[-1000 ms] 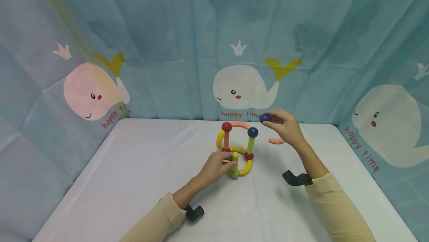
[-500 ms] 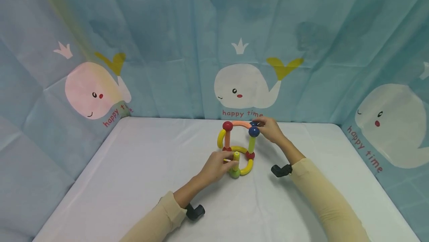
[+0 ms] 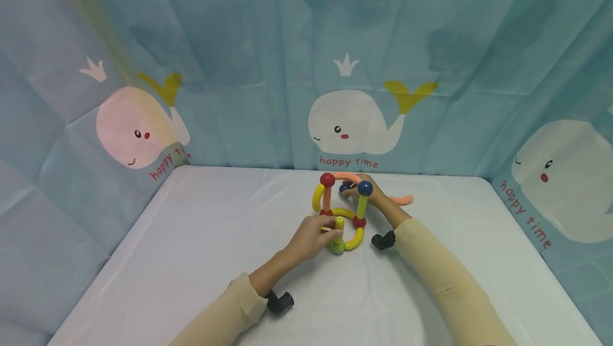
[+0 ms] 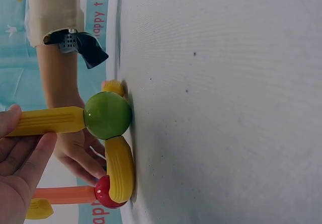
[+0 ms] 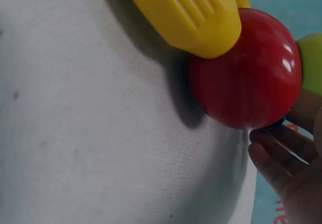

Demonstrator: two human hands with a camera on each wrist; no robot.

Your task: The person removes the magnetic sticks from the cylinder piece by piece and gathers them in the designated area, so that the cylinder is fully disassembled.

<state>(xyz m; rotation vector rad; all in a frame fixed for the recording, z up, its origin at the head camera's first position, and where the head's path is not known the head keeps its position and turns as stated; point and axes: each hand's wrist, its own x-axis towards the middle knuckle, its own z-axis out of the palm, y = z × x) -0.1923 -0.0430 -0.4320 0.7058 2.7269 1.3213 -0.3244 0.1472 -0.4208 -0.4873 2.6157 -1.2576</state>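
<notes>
A toy frame of magnetic sticks and balls stands on the white table. My left hand [image 3: 308, 237] pinches its upright yellow stick [image 4: 50, 121], which sits on a green ball [image 4: 107, 115]. Behind the frame, my right hand [image 3: 377, 197] holds a loose blue ball [image 3: 344, 188], mostly hidden by a red ball [image 5: 246, 70] in the right wrist view. Another blue ball [image 3: 365, 188] tops the lime stick [image 3: 362, 207]; a red ball [image 3: 328, 179] tops the orange stick [image 3: 327, 198]. Curved yellow sticks [image 3: 354, 239] join the balls at the base.
A curved orange stick [image 3: 346, 175] arches from the red top ball, close over my right hand. Another curved orange stick [image 3: 403, 199] lies on the table [image 3: 215, 218], right of the frame. A blue whale-print curtain [image 3: 249, 96] surrounds the table's back and sides.
My right hand has carried the blue ball left and down, from beyond the frame's right side to behind it. My left hand has kept its pinch on the yellow stick.
</notes>
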